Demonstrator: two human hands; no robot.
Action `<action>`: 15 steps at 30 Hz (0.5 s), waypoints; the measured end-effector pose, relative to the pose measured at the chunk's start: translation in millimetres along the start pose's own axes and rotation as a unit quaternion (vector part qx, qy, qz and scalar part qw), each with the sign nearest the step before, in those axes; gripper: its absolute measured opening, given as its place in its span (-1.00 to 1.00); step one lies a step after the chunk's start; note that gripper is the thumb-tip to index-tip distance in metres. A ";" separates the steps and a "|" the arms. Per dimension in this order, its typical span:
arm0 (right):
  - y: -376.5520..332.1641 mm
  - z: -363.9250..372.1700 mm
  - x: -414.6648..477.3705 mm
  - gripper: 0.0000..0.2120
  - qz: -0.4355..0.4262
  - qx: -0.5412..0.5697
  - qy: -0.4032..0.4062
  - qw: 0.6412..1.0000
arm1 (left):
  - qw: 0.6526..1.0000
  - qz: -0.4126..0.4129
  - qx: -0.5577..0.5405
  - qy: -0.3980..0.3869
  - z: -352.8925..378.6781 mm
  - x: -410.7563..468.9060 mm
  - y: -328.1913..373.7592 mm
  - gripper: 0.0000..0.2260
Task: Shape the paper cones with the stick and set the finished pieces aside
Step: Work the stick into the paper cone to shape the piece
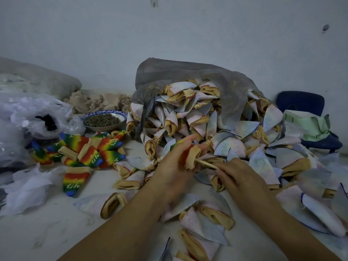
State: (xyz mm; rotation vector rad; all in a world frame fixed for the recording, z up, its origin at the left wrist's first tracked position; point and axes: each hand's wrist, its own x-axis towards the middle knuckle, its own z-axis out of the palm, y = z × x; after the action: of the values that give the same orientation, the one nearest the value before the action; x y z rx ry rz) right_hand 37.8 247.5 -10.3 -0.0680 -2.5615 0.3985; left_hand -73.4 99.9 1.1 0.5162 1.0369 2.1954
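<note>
Early going: few finished rainbow cones (88,153) at left, huge heap (216,125) unshaped beyond. Left hand (173,170) gripping a cone (190,155), right hand (239,176) pinching stick (206,163) into its mouth.

This looks like a small work room in a home. A bare wall (188,34) stands behind a white worktop (47,232) heaped with paper cones (195,117), plastic bags (28,113) and a full bowl (113,112).

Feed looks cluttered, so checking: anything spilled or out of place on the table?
The grey bag gapes open, pale cones spilling over the table. A bowl of dark pellets beside the rainbow cones looks out of place.
</note>
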 end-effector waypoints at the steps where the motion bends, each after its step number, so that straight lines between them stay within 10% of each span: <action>1: 0.6 0.4 0.1 -0.77 -0.001 0.000 0.000 1.000 | 1.000 0.001 0.002 -0.006 -1.1 0.5 0.2 -0.70; 15: 4.0 1.9 -3.0 -0.74 0.004 0.046 -0.039 0.998 | 0.993 -0.027 -0.098 -0.055 -2.3 1.8 -2.3 -0.88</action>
State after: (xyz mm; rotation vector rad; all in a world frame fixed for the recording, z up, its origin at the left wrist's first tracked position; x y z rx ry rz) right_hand 39.2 250.4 -14.5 -0.0291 -2.6161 0.5324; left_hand -75.1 101.0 -2.0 0.5068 0.7584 2.1674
